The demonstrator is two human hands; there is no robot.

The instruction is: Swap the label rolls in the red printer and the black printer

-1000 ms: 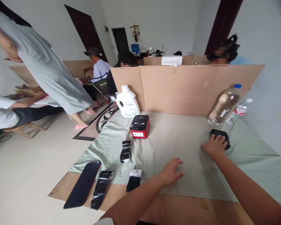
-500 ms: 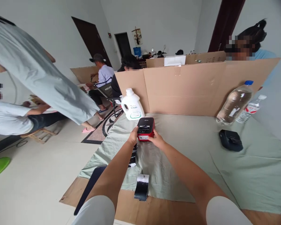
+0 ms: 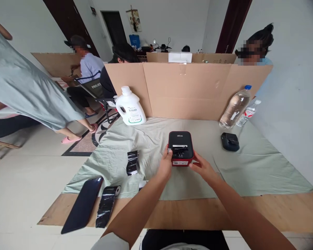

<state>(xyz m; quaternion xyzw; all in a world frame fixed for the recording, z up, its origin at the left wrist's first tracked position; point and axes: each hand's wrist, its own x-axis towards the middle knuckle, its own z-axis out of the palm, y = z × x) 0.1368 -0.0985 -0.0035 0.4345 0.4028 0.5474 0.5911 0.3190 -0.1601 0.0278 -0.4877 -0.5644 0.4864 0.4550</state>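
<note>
A small red and black label printer point(image 3: 182, 139) rests on the green cloth point(image 3: 156, 139), its black top facing up with a slot and small buttons. My left hand point(image 3: 166, 164) grips its left side, thumb near the front corner. At the right side, the fingers of my right hand point(image 3: 205, 167) press against the red casing. Left of the hands lies a short strip of black film point(image 3: 132, 162). Nearer to me are a black roll point(image 3: 106, 205) and a dark flat tablet-like thing point(image 3: 82, 205). My left forearm partly covers another small white-and-dark piece point(image 3: 143, 184).
A white detergent jug point(image 3: 131, 107) stands at the back left before a cardboard screen point(image 3: 182, 86). At the right are a large water bottle point(image 3: 234, 109), a smaller bottle point(image 3: 247, 113) and a black device point(image 3: 230, 141). Several people sit or stand around.
The printer has moved right and towards me, away from the jug, with both hands still on it. My view has turned right, and the dark tablet-like thing and black roll now show.
</note>
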